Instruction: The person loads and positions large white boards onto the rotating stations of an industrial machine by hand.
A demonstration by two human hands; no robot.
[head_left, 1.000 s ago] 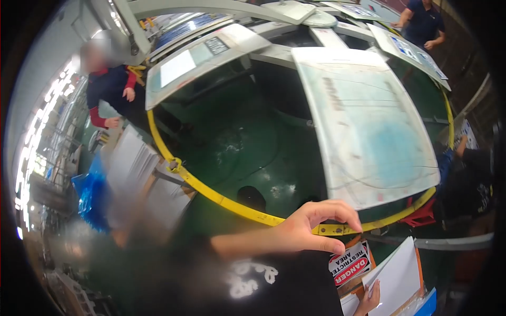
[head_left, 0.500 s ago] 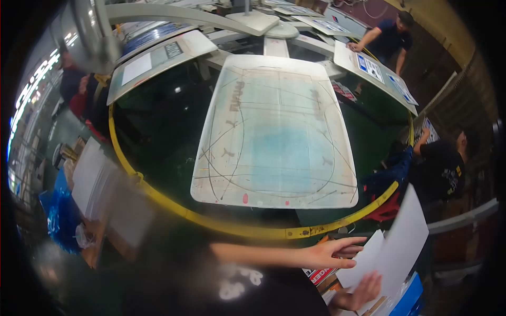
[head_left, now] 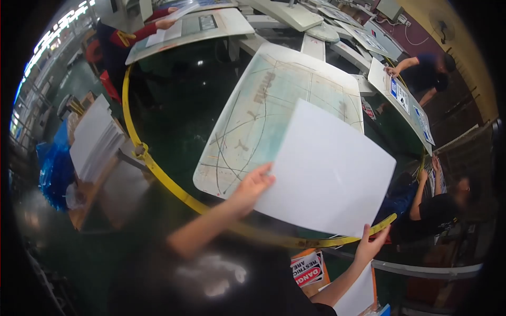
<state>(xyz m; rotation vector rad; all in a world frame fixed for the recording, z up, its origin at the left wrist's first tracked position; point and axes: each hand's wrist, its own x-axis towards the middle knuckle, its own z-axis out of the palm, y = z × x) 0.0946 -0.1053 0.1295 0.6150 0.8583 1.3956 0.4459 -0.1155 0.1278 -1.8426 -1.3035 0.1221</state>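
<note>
A blank white sheet (head_left: 334,168) is held up, slightly bowed, over the lower right of a stained, pale platen (head_left: 240,137). My left hand (head_left: 254,184) pinches its left edge. At the lower right corner, my right hand (head_left: 371,245) grips the sheet with the thumb at the edge. The sheet hides much of the platen's marked surface. Below my right arm lie printed red, black and white signs (head_left: 308,268) and more white sheets (head_left: 358,295).
A yellow curved rail (head_left: 174,192) rings the machine. Neighbouring platens (head_left: 224,23) carry sheets and prints. A stack of white sheets (head_left: 95,139) stands at left, beside blue plastic (head_left: 52,174). One person (head_left: 429,73) works at upper right, another (head_left: 435,210) at right, a third (head_left: 118,42) at upper left.
The white sheet has moved from the lower right stack up and left over the platen. My left hand has gone to its left edge. The view has shifted and tilted.
</note>
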